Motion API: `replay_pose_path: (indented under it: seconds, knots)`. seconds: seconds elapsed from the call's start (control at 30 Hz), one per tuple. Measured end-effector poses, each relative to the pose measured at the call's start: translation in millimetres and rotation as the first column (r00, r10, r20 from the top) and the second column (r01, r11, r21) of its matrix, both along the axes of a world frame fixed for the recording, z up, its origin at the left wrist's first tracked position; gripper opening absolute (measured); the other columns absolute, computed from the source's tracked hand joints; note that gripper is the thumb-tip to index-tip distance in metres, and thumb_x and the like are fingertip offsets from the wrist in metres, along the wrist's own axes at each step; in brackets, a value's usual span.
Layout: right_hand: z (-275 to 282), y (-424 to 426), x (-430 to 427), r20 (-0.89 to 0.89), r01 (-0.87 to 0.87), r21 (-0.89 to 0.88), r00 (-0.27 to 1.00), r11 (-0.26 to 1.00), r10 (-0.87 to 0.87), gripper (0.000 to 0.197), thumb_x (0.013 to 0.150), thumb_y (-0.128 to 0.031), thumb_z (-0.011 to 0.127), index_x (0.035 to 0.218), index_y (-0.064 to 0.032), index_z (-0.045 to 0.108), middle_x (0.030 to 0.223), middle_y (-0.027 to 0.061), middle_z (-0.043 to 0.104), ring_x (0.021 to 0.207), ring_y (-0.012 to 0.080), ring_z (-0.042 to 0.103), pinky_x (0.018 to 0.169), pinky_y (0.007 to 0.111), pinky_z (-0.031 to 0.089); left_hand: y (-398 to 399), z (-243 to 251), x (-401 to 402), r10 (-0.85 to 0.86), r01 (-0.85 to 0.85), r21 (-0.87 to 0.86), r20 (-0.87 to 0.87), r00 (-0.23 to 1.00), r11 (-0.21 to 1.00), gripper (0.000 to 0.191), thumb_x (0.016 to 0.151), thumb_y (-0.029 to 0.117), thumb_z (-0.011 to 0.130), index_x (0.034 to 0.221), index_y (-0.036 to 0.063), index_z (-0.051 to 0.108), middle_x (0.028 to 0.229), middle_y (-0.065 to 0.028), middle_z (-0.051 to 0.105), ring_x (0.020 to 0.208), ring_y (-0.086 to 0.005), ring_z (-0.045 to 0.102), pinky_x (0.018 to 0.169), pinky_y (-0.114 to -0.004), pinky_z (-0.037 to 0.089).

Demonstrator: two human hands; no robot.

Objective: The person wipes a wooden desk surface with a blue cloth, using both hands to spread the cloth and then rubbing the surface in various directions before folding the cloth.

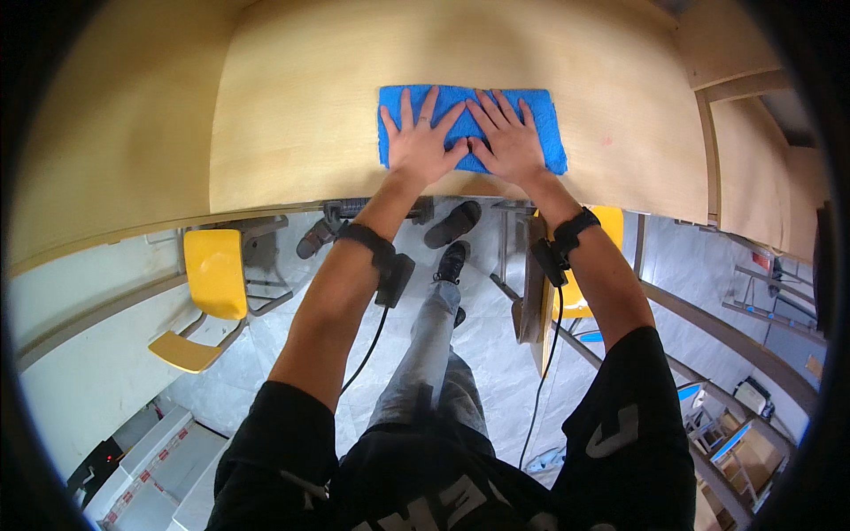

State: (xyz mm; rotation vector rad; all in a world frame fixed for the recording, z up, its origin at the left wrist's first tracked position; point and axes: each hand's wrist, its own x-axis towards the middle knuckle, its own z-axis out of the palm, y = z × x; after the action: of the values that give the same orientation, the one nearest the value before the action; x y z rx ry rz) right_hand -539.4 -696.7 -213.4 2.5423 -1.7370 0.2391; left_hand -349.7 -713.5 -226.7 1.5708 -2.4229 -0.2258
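Note:
A blue cloth (551,136) lies spread flat near the front edge of a light wood-grain surface (299,126). My left hand (422,139) rests palm down on the cloth's left half, fingers fanned out and a ring on one of them. On the right half my right hand (508,136) is also laid flat, with its fingers spread. The two thumbs point at each other and nearly meet at the cloth's middle. Neither hand grips the cloth. Parts of it are hidden beneath both palms.
A wood panel (113,126) borders the surface on the left. Below stand a yellow chair (214,272) and another yellow chair (607,229) behind my right arm. Shoes (453,224) lie on the grey tiled floor (292,352). Black cables (546,372) hang from my forearm straps. Taped boxes (159,458) stand lower left.

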Motion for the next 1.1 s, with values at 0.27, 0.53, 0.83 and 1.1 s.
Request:
replay_pose_path:
  seconds: [0.27,0.53,0.83,1.1]
  knots:
    - [-7.6,10.8,2.1,-0.021,-0.013,-0.1,1.0,0.995,0.011,0.062,0.09,-0.044,0.048,0.144,-0.0158,0.042,0.154,0.0055,0.034,0.142,0.0274,0.03,0.113,0.057,0.022,14.0,3.8,0.9,0.031,-0.028,-0.058,0.042,0.999,0.998,0.061,0.085,0.056,0.052,0.144,0.0406,0.041,0.158,-0.0045,0.025,0.144,-0.0426,0.016,0.11,-0.07,0.008]
    - [2.8,32.4,11.2,-0.017,-0.011,-0.14,1.0,0.99,0.009,0.062,0.091,-0.045,0.048,0.145,-0.015,0.041,0.154,0.0051,0.035,0.142,0.0272,0.03,0.114,0.055,0.021,36.7,15.4,11.0,0.027,-0.019,-0.098,0.074,0.997,0.995,0.063,0.087,0.057,0.05,0.146,0.0406,0.037,0.159,-0.0041,0.023,0.146,-0.0409,0.014,0.112,-0.067,0.007]
    - [9.5,46.2,18.8,-0.116,-0.023,-0.214,0.993,0.977,-0.002,0.063,0.092,-0.045,0.048,0.148,-0.0168,0.039,0.157,0.004,0.031,0.143,0.0262,0.029,0.114,0.056,0.023,59.2,18.3,18.0,0.078,-0.055,-0.198,0.106,0.991,0.979,0.065,0.09,0.062,0.046,0.149,0.0418,0.03,0.161,-0.003,0.019,0.147,-0.0398,0.013,0.113,-0.067,0.009]
    - [1.8,60.1,23.8,-0.135,-0.031,-0.29,0.991,0.957,-0.009,0.06,0.095,-0.045,0.043,0.149,-0.0201,0.037,0.157,0.002,0.03,0.144,0.024,0.028,0.115,0.055,0.022,70.8,11.3,21.2,0.135,-0.09,-0.294,0.137,0.981,0.951,0.064,0.09,0.064,0.041,0.149,0.0437,0.029,0.161,-0.0032,0.02,0.146,-0.0415,0.014,0.112,-0.067,0.01]
